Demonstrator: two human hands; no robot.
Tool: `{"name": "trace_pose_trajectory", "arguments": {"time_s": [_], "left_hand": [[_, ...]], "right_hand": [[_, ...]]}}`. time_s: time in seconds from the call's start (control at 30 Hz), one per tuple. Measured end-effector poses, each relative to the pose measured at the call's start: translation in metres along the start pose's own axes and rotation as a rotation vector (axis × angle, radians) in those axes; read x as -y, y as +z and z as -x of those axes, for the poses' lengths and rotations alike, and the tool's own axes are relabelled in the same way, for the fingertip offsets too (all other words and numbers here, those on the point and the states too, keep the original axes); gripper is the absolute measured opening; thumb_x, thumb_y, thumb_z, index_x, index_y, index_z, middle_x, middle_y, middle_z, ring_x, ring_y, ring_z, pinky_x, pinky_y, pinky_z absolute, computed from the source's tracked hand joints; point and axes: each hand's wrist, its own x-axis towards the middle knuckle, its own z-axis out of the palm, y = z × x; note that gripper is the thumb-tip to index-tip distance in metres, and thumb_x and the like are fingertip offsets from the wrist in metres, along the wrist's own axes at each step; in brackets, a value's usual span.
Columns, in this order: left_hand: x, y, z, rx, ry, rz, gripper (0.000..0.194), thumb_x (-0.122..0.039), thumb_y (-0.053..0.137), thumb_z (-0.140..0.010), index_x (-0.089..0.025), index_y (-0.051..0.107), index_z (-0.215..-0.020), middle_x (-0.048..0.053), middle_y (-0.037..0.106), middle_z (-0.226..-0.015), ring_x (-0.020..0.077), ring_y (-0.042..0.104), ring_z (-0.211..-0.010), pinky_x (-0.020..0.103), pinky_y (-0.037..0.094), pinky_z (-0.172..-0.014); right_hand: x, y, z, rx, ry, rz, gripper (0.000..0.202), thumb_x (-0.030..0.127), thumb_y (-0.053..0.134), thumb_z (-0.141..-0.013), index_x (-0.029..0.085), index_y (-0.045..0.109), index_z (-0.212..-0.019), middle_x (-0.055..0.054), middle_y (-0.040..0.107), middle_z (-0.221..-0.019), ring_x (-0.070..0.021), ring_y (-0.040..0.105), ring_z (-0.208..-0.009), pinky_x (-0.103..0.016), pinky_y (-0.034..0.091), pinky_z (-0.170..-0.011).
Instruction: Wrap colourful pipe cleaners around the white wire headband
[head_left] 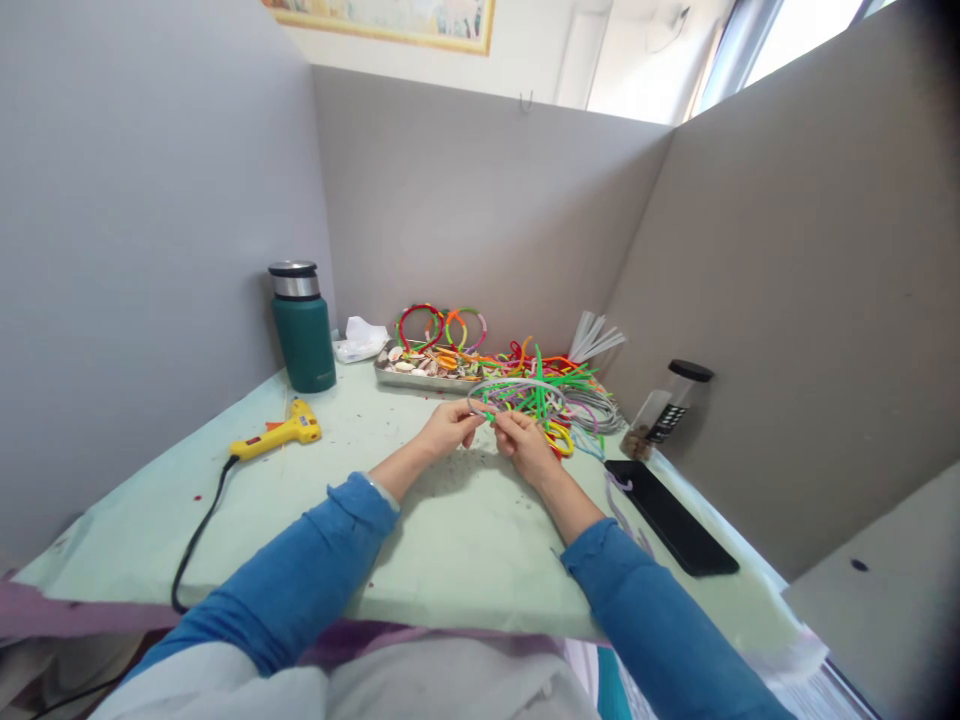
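Above the middle of the table, my left hand (450, 425) pinches the left side of a thin grey hoop (517, 381). My right hand (525, 440) is closed close beside it, its fingertips on a short green strip (490, 417) at the hoop's near side. The fingertips of both hands nearly meet. Just beyond the hands lies a tangled pile of coloured fuzzy stems (551, 385), green, red, orange, yellow and grey. A metal tray (427, 382) holding many small pieces stands behind my left hand.
A yellow glue gun (277, 434) with a black cord and a green bottle (304, 335) are on the left. Finished-looking coloured rings (421, 328) lean behind the tray. At the right are a black phone (671, 517), a tipped clear jar (667, 408) and white sticks (594, 338).
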Motion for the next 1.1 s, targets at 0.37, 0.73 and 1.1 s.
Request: {"name": "trace_pose_trajectory", "arguments": {"time_s": [0.37, 0.73, 1.1], "left_hand": [[0.005, 0.002, -0.004, -0.081, -0.061, 0.122, 0.022, -0.027, 0.061, -0.068, -0.011, 0.055, -0.081, -0.001, 0.059, -0.06, 0.0033, 0.042, -0.034, 0.017, 0.037, -0.034], [-0.011, 0.004, 0.0, -0.09, -0.219, 0.017, 0.017, -0.024, 0.063, -0.067, -0.01, 0.058, -0.077, -0.002, 0.058, -0.054, 0.0035, 0.042, -0.033, 0.017, 0.036, -0.034], [0.003, 0.003, -0.002, -0.055, -0.127, -0.026, 0.032, -0.04, 0.06, -0.072, -0.009, 0.06, -0.081, -0.001, 0.056, -0.056, 0.0068, 0.049, -0.037, 0.019, 0.038, -0.038]], "right_hand": [[0.004, 0.0, 0.003, 0.003, -0.044, 0.069, 0.03, 0.043, 0.063, -0.071, 0.017, 0.051, -0.06, 0.005, 0.041, -0.05, -0.0056, 0.029, -0.041, -0.023, 0.018, -0.041], [0.003, 0.003, 0.004, -0.081, -0.057, 0.151, 0.032, 0.045, 0.063, -0.069, 0.018, 0.051, -0.059, 0.005, 0.042, -0.048, -0.0066, 0.03, -0.041, -0.023, 0.019, -0.041], [0.005, 0.004, 0.003, -0.123, -0.059, 0.143, 0.031, 0.044, 0.063, -0.069, 0.017, 0.052, -0.058, 0.005, 0.042, -0.048, -0.0062, 0.029, -0.04, -0.023, 0.018, -0.04]]}}
